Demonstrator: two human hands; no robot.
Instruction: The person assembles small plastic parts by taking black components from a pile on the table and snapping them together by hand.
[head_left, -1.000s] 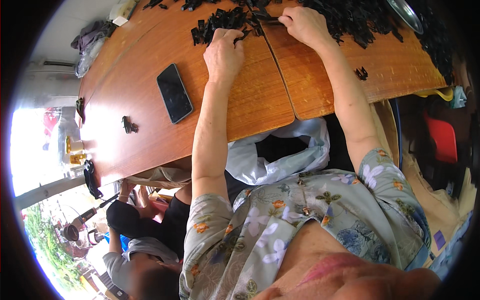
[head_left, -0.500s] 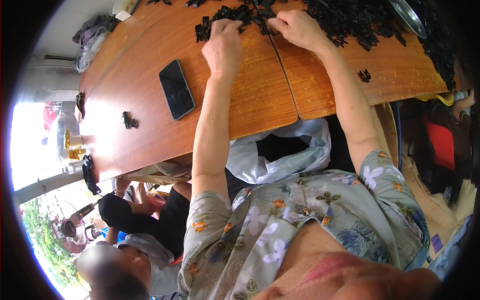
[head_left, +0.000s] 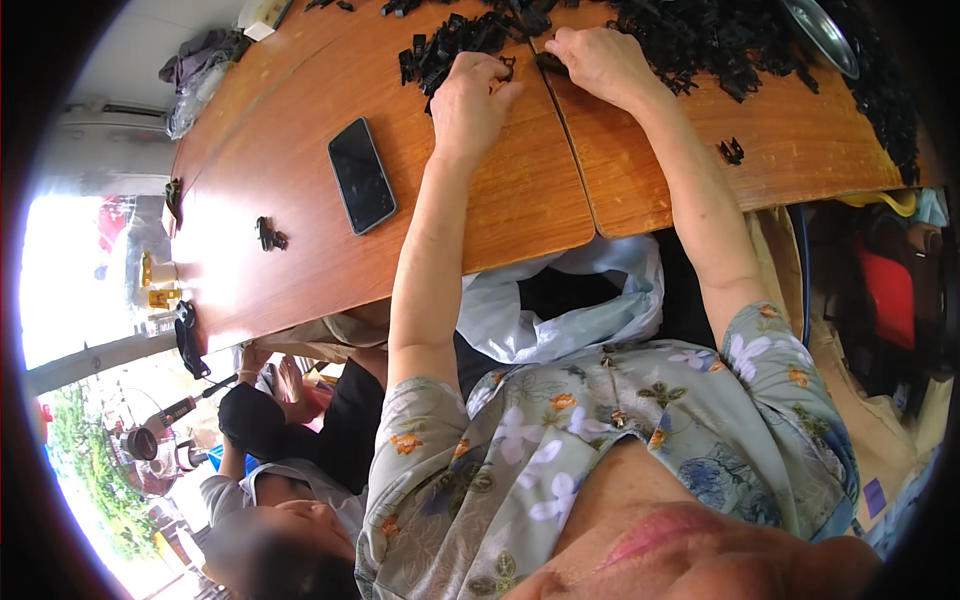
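My left hand is over the table beside a pile of black plastic pieces. Its fingers are curled, and a small black plastic piece shows between the fingertips and thumb. Just across the table's seam, my right hand is closed at the fingertips on a dark, narrow piece. How that piece ends is hidden by the fingers. Beyond the right hand spreads a larger heap of black plastic pieces.
A smartphone lies left of my left forearm. Loose black pieces sit farther left, and another black piece lies right of my right forearm. A metal dish stands at the far right. Another person sits at lower left.
My left hand has drawn slightly back and right from the pile, its thumb now apart from the palm. The right hand stays near the seam. The view has shifted a little.
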